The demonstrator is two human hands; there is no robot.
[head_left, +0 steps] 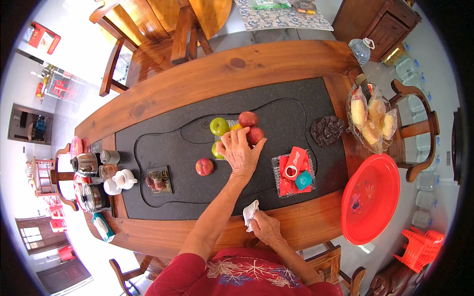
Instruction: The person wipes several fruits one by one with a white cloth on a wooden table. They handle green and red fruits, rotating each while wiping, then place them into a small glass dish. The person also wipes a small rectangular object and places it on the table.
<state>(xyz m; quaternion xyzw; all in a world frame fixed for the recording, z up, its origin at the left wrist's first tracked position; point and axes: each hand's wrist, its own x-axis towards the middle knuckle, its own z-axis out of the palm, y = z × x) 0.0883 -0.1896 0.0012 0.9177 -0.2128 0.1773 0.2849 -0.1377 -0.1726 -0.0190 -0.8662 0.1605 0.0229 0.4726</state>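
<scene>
My left hand (241, 152) reaches over a cluster of fruit in the middle of the table, fingers spread and bent, with its tips at the fruit. Around it are a green apple (218, 126), a second green apple (216, 149) partly behind the fingers, two red apples, one far (248, 119) and one by the thumb (256, 135), and a yellow fruit (236, 127) mostly covered. What lies under the palm is hidden. A separate red apple (204, 166) sits to the left. Near the front edge, my right hand (267, 229) is closed on a crumpled white cloth (250, 214).
A clear tray (283, 194) with red packets, a tape roll and a teal item lies right of centre. Beyond it are a black plastic bag (327, 130), a bowl of wrapped food (359, 132) and a red basin (368, 197). White cups (125, 179) and kettles stand left.
</scene>
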